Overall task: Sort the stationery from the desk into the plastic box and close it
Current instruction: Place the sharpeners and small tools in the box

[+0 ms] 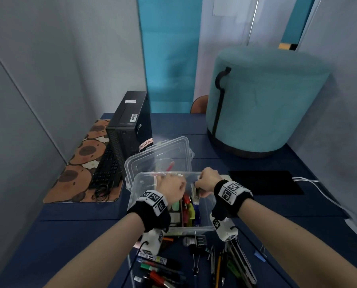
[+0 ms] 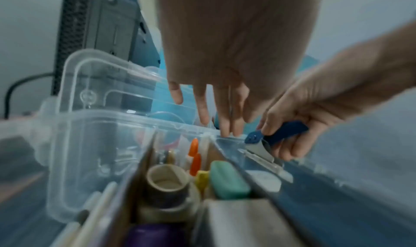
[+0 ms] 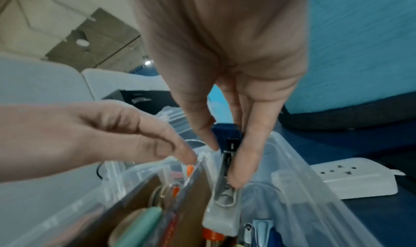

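Clear plastic box (image 1: 204, 228) sits open on my desk, dividers inside, partly filled with markers and tape. Its lid (image 1: 163, 150) leans behind, far side. Loose pens (image 1: 163, 265) lie near me.

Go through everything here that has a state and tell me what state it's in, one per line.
plastic box: open, partly filled with stationery
lid: off, lying behind the box
stapler: held over the box's right-hand compartment
right hand: grips the stapler
left hand: fingers extended over the box, holding nothing
pens and markers: loose on the desk, unsorted
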Motion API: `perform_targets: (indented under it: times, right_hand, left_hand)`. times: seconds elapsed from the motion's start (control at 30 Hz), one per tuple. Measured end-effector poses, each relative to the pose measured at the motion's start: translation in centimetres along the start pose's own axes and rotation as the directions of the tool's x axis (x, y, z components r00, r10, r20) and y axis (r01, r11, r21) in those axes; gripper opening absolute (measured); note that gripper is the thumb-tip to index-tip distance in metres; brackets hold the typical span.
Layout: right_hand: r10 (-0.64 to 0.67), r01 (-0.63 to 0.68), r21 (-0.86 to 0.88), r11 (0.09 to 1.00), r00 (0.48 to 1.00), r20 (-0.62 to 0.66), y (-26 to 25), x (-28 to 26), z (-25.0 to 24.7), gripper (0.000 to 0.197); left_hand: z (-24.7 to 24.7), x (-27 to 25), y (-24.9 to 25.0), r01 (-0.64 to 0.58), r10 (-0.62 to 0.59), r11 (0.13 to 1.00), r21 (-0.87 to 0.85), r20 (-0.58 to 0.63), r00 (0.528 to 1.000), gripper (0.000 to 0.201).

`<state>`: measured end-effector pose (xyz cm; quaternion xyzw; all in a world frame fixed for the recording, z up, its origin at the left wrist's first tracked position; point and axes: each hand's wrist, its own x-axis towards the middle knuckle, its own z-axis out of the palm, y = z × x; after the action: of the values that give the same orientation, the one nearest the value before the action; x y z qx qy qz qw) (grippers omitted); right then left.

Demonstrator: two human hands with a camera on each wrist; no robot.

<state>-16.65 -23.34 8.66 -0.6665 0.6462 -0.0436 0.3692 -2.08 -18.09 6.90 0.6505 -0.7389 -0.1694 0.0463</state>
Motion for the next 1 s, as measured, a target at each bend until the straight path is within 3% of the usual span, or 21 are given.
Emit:
perform_targets:
  times: [0.07, 0.3, 0.37, 0.5, 0.63, 0.77, 0.87, 1.0]
  right_hand:
    - [0.019, -0.018, -0.087, 0.996, 1.000, 0.008, -0.8, 0.3, 0.5, 0.010]
    - [0.051, -0.041, -0.245, 0.969, 0.998, 0.033, -1.2, 2.5, 2.5, 0.018]
    - [0.047, -0.038, -0.231, 0.972, 0.998, 0.034, -0.8, 2.9, 2.6, 0.014]
    - [-0.001, -0.013, -0.245, 0.969, 0.998, -0.055, -0.1, 3.6, 2.6, 0.025]
    - [-0.091, 0.052, -0.301, 0.952, 0.989, -0.117, 0.1, 3.8, 2.5, 0.020]
    - [-0.156, 0.089, -0.328, 0.940, 0.971, -0.181, 0.1, 3.7, 2.5, 0.021]
    - [-0.199, 0.132, -0.313, 0.941, 0.961, -0.193, 0.4, 3.9, 2.2, 0.023]
    - [-0.205, 0.157, -0.328, 0.932, 0.972, -0.118, 0.9, 3.7, 2.7, 0.018]
  left_hand:
    - [0.5, -0.4, -0.5, -0.098, 0.072, 0.962, 0.254, 0.110, 0.991, 0.033]
    - [2.0, 0.1, -0.6, -0.321, 0.229, 0.776, 0.542, 0.233, 0.945, 0.045]
    - [2.6, 0.7, -0.7, -0.334, 0.214, 0.756, 0.564, 0.269, 0.939, 0.048]
    - [2.8, 1.5, -0.5, -0.315, 0.186, 0.765, 0.562, 0.275, 0.943, 0.050]
    - [2.6, 1.3, -0.4, -0.351, 0.229, 0.720, 0.599, 0.272, 0.935, 0.051]
    - [2.4, 0.6, -0.5, -0.342, 0.262, 0.730, 0.592, 0.219, 0.940, 0.061]
    - [2.0, 0.3, -0.5, -0.326, 0.298, 0.767, 0.553, 0.144, 0.944, 0.057]
    - [2.9, 0.6, -0.8, -0.357, 0.277, 0.743, 0.566, 0.226, 0.934, 0.060]
